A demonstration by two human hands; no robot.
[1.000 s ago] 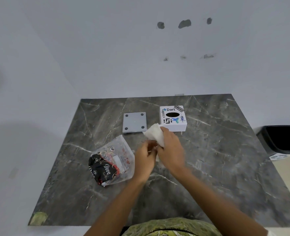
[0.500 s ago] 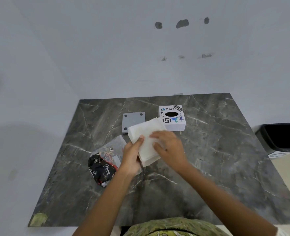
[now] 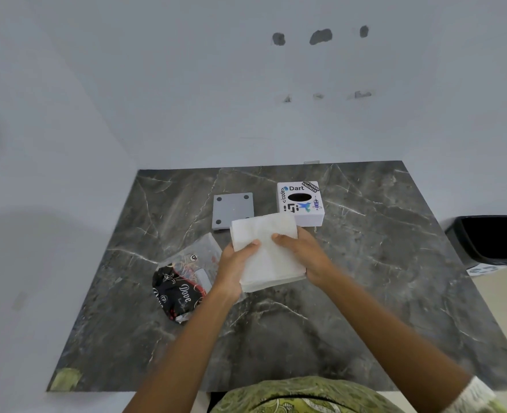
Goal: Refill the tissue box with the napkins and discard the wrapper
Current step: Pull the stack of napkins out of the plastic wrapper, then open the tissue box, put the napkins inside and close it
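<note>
Over the desk [image 3: 365, 293], I am clasping the napkins [image 3: 265, 251] in both grips, left hand [image 3: 231, 269] and right hand [image 3: 305, 257]; squaring edges should ease loading the tissue box [image 3: 300, 204].

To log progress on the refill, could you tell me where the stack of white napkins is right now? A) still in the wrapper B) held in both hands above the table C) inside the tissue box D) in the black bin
B: the napkin stack is gripped between the left hand and right hand, in front of the tissue box.

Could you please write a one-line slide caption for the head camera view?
Both hands, left and right, hold a napkin stack above the marble table, near the tissue box.
</note>
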